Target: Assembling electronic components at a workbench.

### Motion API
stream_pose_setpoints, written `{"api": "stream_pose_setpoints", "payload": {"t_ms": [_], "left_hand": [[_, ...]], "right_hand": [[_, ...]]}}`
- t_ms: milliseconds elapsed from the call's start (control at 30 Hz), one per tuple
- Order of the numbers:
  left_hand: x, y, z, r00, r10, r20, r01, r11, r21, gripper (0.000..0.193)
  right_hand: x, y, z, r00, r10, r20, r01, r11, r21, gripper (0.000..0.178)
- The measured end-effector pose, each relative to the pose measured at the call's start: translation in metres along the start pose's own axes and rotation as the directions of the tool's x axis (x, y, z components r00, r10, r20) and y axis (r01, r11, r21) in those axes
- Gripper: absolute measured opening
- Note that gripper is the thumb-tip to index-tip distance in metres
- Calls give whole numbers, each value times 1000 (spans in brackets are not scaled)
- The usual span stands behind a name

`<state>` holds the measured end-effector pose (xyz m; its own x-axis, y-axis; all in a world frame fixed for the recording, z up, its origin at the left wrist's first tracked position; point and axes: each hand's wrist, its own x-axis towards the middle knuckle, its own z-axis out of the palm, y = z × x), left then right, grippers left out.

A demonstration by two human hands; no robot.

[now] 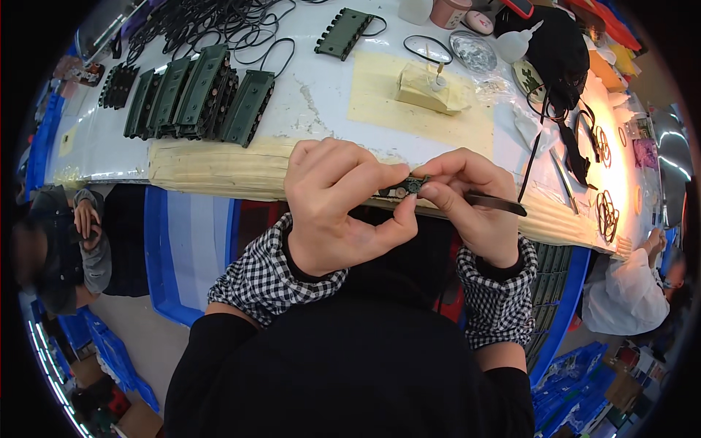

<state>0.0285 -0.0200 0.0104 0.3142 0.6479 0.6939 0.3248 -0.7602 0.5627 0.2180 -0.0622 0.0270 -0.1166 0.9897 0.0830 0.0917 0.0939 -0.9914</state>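
Both hands meet above the table's front edge, around a small dark green toy vehicle part with round wheels (400, 190). My left hand (325, 208) is closed, its thumb and forefinger pinching the part's left side. On the other end, the thumb and fingertips of my right hand (475, 201) press at a wheel. A slim dark metal tool, probably tweezers (502, 204), is tucked in the right hand and sticks out to the right. Fingers hide much of the part. Farther left on the table stand several green toy chassis pieces (197, 91) in a row.
Black cord-like loops (212, 22) lie tangled at the back left. One more green chassis piece (343, 33) lies behind. A yellowish block (431, 89) rests on yellow paper (369, 87). Blue bins (164, 270) stand below the edge. People sit at left (87, 219) and right (628, 292).
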Motion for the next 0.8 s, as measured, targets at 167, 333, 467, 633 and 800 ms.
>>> {"api": "stream_pose_setpoints", "payload": {"t_ms": [167, 333, 467, 633, 800], "left_hand": [[-1, 2, 2, 998, 23, -51, -18, 996, 88, 24], [-4, 1, 4, 996, 40, -81, -30, 991, 128, 25], [-5, 0, 4, 996, 31, -78, -22, 992, 123, 26], [-5, -3, 5, 995, 28, -92, -18, 994, 108, 25], [-6, -1, 5, 995, 25, -99, -11, 990, 141, 25]], "right_hand": [[1, 0, -2, 1000, -15, 26, 16, 998, -66, 15], [2, -4, 1, 1000, 13, 22, -12, 999, -35, 14], [4, -5, 3, 1000, 19, 7, -19, 1000, -19, 14], [6, -6, 1, 999, 29, 35, -26, 997, -71, 13], [6, -2, 4, 1000, 5, 9, -4, 998, -58, 13]]}}
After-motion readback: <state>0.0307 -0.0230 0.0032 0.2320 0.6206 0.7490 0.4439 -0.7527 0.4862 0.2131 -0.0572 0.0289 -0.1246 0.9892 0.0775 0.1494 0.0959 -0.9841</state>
